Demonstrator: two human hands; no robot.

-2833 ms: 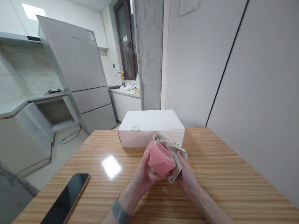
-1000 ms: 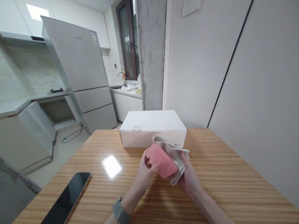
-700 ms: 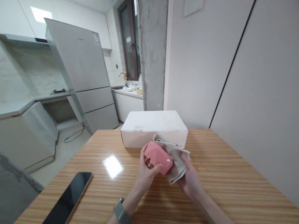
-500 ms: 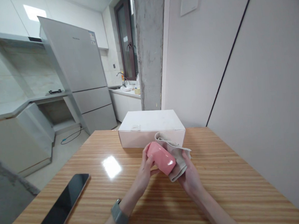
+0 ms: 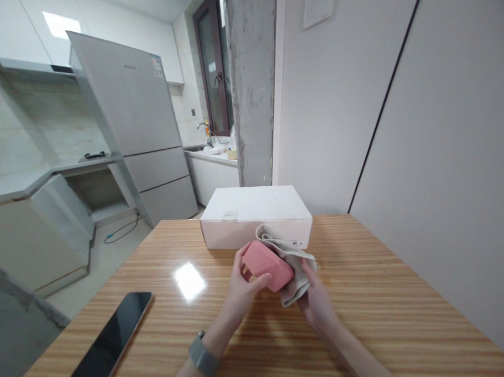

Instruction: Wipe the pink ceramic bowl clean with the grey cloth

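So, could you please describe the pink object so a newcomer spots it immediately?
A white box stands on the wooden table. Nearer the camera, the left hand holds the pink object beside a greyish cloth. Its pink colour sets it apart from box and cloth.

Bright, cool, even light. A square white glare lies on the varnished tabletop (image 5: 404, 298); a second reflection marks the glossy wall cabinet (image 5: 114, 35). Soft shadow lies beneath the pink bowl (image 5: 267, 265). Wide-angle distortion tilts the refrigerator (image 5: 129, 105), whose lettering seems too blurred to read; the right margin darkens.
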